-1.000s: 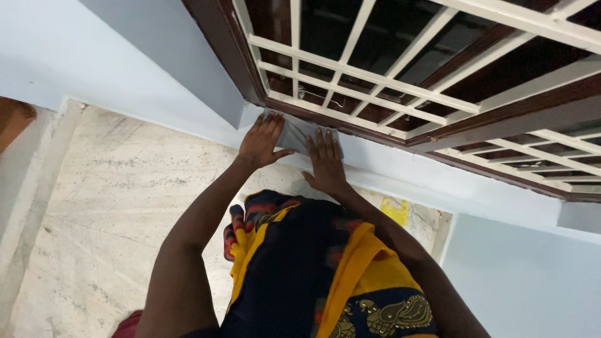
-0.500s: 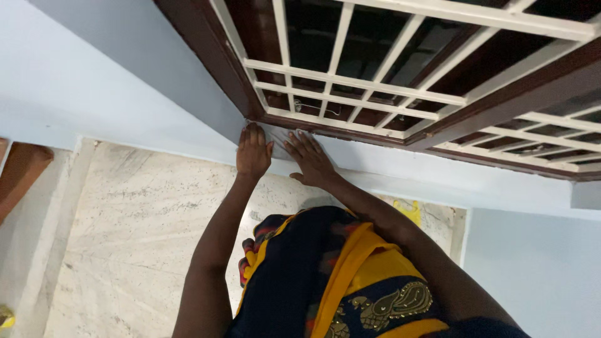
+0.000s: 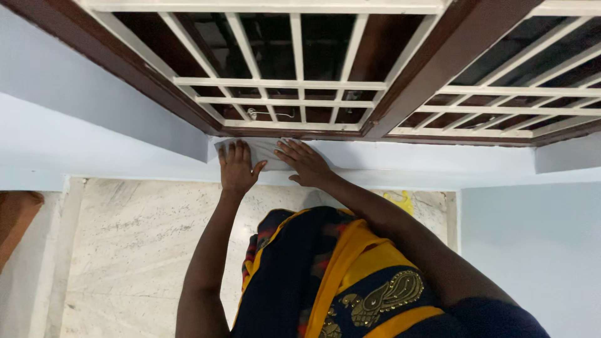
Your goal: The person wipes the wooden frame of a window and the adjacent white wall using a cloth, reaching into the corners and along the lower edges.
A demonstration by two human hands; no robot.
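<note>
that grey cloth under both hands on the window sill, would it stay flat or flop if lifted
Probably floppy: the grey cloth lies thin and flat under the left hand and right hand. Likely light, since it hugs the sill. It would probably slide easily on that smooth painted surface.

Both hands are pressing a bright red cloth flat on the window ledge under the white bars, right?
Not quite. The cloth is pale grey, not bright red, as the head view shows. The rest holds: the left hand and the right hand both press it flat on the window ledge under the white bars.
</note>
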